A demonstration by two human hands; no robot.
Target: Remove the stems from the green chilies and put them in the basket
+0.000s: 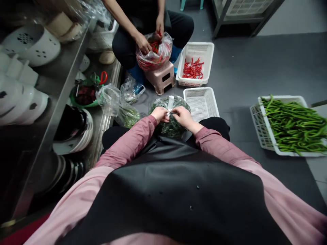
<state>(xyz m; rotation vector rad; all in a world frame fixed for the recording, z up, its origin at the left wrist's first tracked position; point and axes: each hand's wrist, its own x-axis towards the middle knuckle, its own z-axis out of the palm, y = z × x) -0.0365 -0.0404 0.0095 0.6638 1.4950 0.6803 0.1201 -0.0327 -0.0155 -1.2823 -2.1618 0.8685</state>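
The left hand (160,114) and right hand (185,117) pinch the gathered neck (170,103) of a clear bag (170,125) near the left edge of a white basket (201,102); greens (166,130) sit bagged, whether tied unclear.

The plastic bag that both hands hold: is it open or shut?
Shut: the plastic bag is bunched together at its top between the left hand and the right hand. Whether it is knotted, I cannot tell.
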